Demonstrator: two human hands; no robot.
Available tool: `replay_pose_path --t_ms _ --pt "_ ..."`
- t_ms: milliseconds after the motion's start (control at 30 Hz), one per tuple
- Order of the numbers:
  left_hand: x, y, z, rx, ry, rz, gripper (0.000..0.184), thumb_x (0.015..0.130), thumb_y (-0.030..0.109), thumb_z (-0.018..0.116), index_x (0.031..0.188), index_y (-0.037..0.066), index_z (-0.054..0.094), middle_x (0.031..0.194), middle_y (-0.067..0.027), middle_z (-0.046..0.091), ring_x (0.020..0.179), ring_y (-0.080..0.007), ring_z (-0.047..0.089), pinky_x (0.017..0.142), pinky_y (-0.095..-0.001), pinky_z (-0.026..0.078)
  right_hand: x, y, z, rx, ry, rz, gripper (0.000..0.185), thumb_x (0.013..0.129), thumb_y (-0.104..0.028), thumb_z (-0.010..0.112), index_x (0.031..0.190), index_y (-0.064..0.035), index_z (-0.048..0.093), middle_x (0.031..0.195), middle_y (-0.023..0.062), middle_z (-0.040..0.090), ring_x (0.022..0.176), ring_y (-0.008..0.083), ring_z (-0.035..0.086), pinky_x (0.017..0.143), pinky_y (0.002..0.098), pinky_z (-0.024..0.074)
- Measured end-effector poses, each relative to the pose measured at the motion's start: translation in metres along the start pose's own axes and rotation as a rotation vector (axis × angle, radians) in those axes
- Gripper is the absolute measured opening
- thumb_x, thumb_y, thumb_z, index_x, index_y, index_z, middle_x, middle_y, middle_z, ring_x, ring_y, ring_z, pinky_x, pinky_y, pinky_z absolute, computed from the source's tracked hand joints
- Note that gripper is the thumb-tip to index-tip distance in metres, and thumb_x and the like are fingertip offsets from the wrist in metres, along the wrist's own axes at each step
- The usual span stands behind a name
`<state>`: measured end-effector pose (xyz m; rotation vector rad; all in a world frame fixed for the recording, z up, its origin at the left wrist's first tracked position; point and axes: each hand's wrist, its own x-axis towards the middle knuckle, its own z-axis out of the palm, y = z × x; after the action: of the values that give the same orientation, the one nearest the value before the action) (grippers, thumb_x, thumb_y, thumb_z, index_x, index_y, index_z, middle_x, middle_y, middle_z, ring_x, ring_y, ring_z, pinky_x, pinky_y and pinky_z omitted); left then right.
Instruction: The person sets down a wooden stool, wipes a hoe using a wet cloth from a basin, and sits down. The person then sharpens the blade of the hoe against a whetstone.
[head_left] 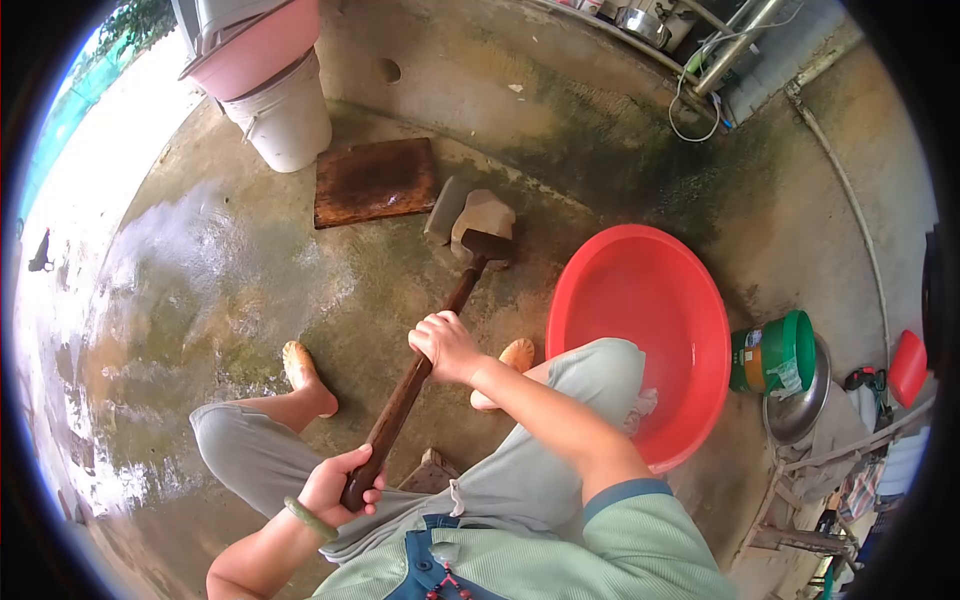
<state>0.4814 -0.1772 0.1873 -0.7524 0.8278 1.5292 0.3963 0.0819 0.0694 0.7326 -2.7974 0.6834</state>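
A long-handled hoe (402,405) runs slantwise across the middle, its dark wooden shaft rising from near my lap to a dark flat metal head (487,245). My left hand (338,484), with a green bangle at its wrist, is closed around the butt end of the handle. Further up the shaft, my right hand (447,346) grips it with the fingers wrapped over. The hoe's head lies against a pale tan stone (486,212) on the wet floor. A grey block (447,208) leans beside that stone.
A red basin (705,330) holding water stands by my right knee. Behind it are a green bucket (798,350) and a metal bowl (806,410). A wet wooden board (375,182) lies near the wall, beside a white bucket (285,120) with a pink tub (255,50) on top.
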Motion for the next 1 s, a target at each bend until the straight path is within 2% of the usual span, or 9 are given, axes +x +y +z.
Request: replay_pose_path --t_ms 167,300,367,467,533,633,767,833,1000 --pt "0.068 0.041 0.007 -0.062 -0.066 0.010 0.033 0.090 0.038 0.043 0.090 0.005 0.050 0.067 -0.0059 0.053 0.050 -0.0154 0.047 0.044 -0.0320 0.042 0.028 0.068 0.006 -0.094 -0.131 0.049 0.017 0.062 -0.007 0.061 0.072 -0.0126 0.049 0.077 0.0028 0.054 0.087 0.0231 0.053 0.081 0.0359 0.0359" --pt "0.018 0.022 0.001 -0.038 -0.137 0.009 0.032 0.091 0.037 0.043 0.092 0.006 0.049 0.069 -0.0062 0.054 0.050 -0.0155 0.047 0.044 -0.0322 0.042 0.014 0.023 -0.006 -0.050 -0.140 0.020 0.013 0.065 -0.007 0.059 0.073 -0.0130 0.050 0.077 0.0030 0.054 0.088 0.0219 0.053 0.081 0.0357 0.0361" --pt "-0.007 0.001 -0.003 0.025 -0.041 -0.010 0.035 0.089 0.039 0.043 0.091 0.005 0.052 0.071 -0.0048 0.056 0.048 -0.0143 0.046 0.045 -0.0294 0.039 -0.005 -0.008 -0.005 -0.026 -0.108 0.019 0.014 0.064 -0.007 0.059 0.073 -0.0136 0.050 0.076 0.0028 0.053 0.088 0.0212 0.052 0.081 0.0353 0.0356" --pt "0.010 0.011 0.000 0.014 0.017 -0.029 0.034 0.089 0.038 0.044 0.091 0.005 0.051 0.071 -0.0054 0.056 0.048 -0.0137 0.046 0.046 -0.0302 0.040 -0.005 0.002 0.000 -0.007 -0.064 0.040 0.016 0.063 -0.007 0.059 0.073 -0.0138 0.050 0.076 0.0025 0.053 0.088 0.0210 0.052 0.081 0.0350 0.0353" --pt "0.045 0.026 0.001 0.012 0.010 -0.007 0.034 0.089 0.039 0.044 0.090 0.005 0.051 0.072 -0.0050 0.056 0.049 -0.0131 0.046 0.046 -0.0290 0.040 0.008 0.035 0.002 -0.063 -0.038 0.031 0.014 0.064 -0.008 0.058 0.072 -0.0132 0.049 0.076 0.0022 0.054 0.087 0.0223 0.052 0.082 0.0356 0.0357" --pt "0.069 0.038 0.012 -0.005 -0.047 0.024 0.035 0.089 0.040 0.043 0.090 0.005 0.051 0.072 -0.0044 0.056 0.049 -0.0129 0.046 0.045 -0.0284 0.040 0.022 0.065 -0.008 -0.087 -0.118 0.063 0.013 0.065 -0.008 0.059 0.072 -0.0129 0.049 0.076 0.0025 0.054 0.087 0.0223 0.053 0.082 0.0360 0.0359" --pt "0.021 0.013 -0.001 -0.043 -0.126 -0.048 0.035 0.090 0.039 0.043 0.092 0.006 0.051 0.071 -0.0043 0.054 0.049 -0.0132 0.046 0.044 -0.0294 0.039 0.003 0.018 -0.014 -0.039 -0.166 0.033 0.015 0.062 -0.008 0.060 0.072 -0.0133 0.049 0.075 0.0029 0.053 0.086 0.0221 0.053 0.082 0.0364 0.0357" --pt "0.001 -0.007 0.000 -0.005 -0.037 0.005 0.035 0.089 0.040 0.043 0.092 0.006 0.050 0.071 -0.0049 0.054 0.049 -0.0135 0.046 0.043 -0.0292 0.039 -0.012 -0.003 -0.002 -0.009 -0.101 0.023 0.017 0.061 -0.008 0.061 0.072 -0.0134 0.049 0.076 0.0030 0.053 0.087 0.0222 0.053 0.083 0.0366 0.0354" --pt "0.057 0.020 0.004 -0.014 -0.011 -0.006 0.034 0.089 0.039 0.043 0.088 0.006 0.051 0.070 -0.0052 0.054 0.049 -0.0138 0.045 0.044 -0.0286 0.039 0.006 0.054 0.006 -0.035 -0.052 0.022 0.014 0.063 -0.007 0.060 0.071 -0.0126 0.049 0.074 0.0031 0.053 0.085 0.0233 0.053 0.081 0.0369 0.0363"
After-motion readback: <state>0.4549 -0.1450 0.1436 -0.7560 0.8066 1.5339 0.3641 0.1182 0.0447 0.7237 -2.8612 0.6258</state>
